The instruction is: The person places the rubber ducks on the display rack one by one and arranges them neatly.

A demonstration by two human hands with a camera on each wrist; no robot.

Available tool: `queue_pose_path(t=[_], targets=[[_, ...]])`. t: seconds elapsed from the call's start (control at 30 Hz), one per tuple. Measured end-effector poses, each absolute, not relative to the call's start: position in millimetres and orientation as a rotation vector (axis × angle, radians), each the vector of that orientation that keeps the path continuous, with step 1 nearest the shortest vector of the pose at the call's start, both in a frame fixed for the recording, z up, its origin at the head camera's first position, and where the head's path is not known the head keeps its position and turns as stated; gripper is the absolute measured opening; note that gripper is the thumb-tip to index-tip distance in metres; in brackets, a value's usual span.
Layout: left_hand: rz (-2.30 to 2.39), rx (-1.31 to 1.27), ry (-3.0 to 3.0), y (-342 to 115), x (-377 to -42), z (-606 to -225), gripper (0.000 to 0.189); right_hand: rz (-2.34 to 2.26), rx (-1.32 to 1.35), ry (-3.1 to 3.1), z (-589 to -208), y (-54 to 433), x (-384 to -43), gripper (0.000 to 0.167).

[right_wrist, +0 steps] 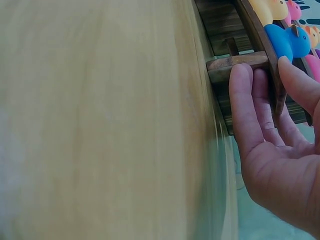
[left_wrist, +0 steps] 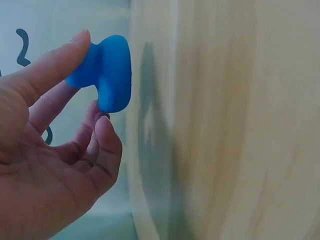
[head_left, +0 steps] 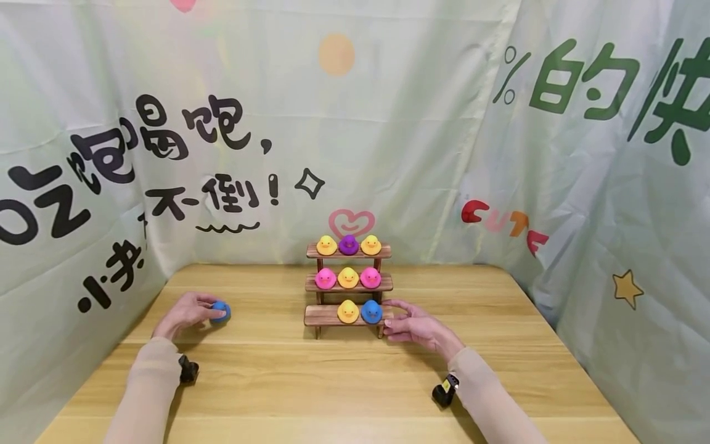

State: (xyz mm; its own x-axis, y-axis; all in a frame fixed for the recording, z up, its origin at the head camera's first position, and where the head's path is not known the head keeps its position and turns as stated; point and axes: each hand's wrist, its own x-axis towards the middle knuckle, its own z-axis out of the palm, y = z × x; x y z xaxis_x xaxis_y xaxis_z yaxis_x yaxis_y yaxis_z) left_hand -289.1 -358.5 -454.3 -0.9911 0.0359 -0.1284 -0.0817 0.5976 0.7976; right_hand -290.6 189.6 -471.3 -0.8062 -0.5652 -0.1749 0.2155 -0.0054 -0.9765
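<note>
My left hand (head_left: pixel 188 313) pinches a blue rubber duck (left_wrist: pixel 116 75) between thumb and fingers, just above the left part of the table. A three-tier wooden display stand (head_left: pixel 312 316) stands near the middle. My right hand (head_left: pixel 418 327) holds the right end of its lowest step, the thumb by the step's edge and the fingers against the leg below. On that step sit a yellow duck (head_left: pixel 347 311) and, beside my right thumb, another blue duck (head_left: pixel 371 312). A yellow duck (head_left: pixel 348 277) between two pink ones fills the middle step. Up top, a purple duck (head_left: pixel 348 245) sits between two yellow ones.
The wooden table (head_left: pixel 344 388) carries the stand towards its back edge. Printed pale cloth (head_left: pixel 388 154) hangs behind the table and along both sides. A small black camera is strapped at each wrist.
</note>
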Motion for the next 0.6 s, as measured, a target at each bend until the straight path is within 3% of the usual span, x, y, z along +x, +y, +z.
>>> queue_pose_path(t=[0.6], targets=[[1.655, 0.237, 2.452, -313, -297, -448, 0.054, -1.856, -0.361, 1.741, -471, 188, -291, 0.067]])
